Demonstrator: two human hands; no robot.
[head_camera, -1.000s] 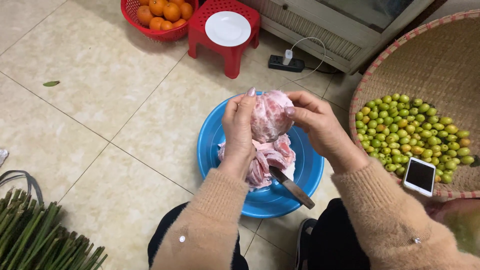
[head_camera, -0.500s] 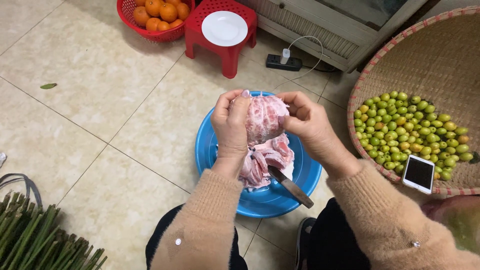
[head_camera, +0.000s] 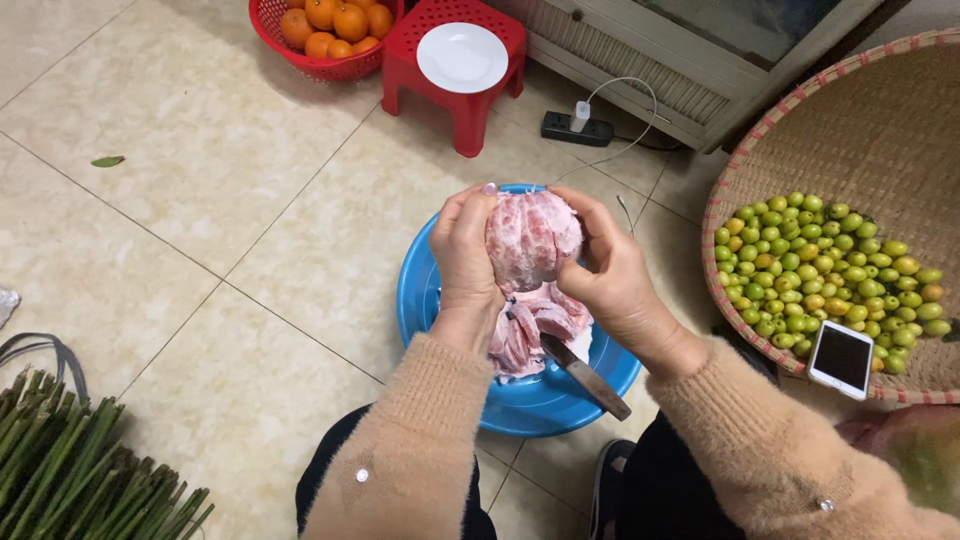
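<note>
Hands grip one peeled pink pomelo (head_camera: 532, 238) above the blue basin (head_camera: 440, 290): left hand (head_camera: 466, 255) and right hand (head_camera: 610, 275) wrap its sides, a knife (head_camera: 585, 375) resting below.

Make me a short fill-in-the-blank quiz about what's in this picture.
1. Both hands, left hand and right hand, hold a peeled pink ____ above the basin.
2. That basin is coloured ____.
3. The white plate sits on a small ____ stool.
4. The phone lies in a woven ____.

Missing: pomelo; blue; red; tray
</note>
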